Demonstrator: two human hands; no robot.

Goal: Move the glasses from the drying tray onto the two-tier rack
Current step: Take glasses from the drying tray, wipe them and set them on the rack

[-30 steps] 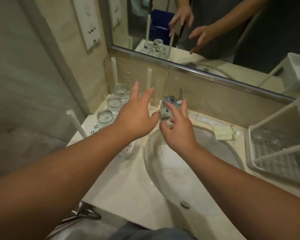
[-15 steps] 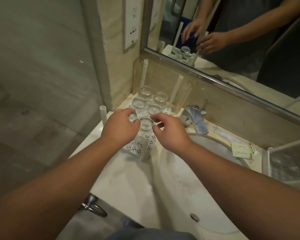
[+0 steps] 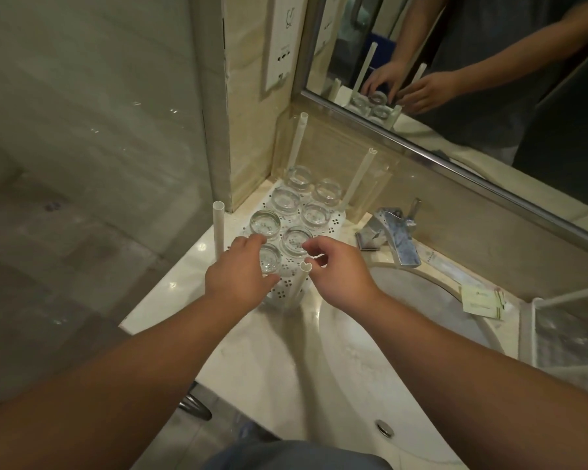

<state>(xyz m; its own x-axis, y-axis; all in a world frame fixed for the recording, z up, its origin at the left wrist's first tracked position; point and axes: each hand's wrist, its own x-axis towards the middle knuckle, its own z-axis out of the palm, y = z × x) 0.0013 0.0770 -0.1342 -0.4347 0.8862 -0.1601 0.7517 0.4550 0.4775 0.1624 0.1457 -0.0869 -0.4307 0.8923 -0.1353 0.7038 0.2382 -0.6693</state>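
Note:
Several clear glasses stand upside down on the white perforated drying tray (image 3: 333, 225) in the counter's left corner. My left hand (image 3: 238, 269) grips the nearest glass (image 3: 269, 260), with fingers over its far side and thumb on its near side. Beside it, my right hand (image 3: 336, 274) hovers with fingers loosely curled, the fingertips at the near edge of the neighbouring glass (image 3: 296, 239) but not closed round it. The white two-tier rack (image 3: 526, 330) is cut off at the right edge.
Four white posts rise from the tray's corners; the near one (image 3: 304, 266) stands just in front of my right fingers. A chrome faucet (image 3: 394, 239) and the sink basin (image 3: 404, 334) lie between tray and rack. A paper card (image 3: 482, 300) lies by the rack. The mirror (image 3: 455, 79) is behind.
My view has turned left toward the tray. Both hands came down from above the faucet onto the nearest glasses, and the left hand has closed round one.

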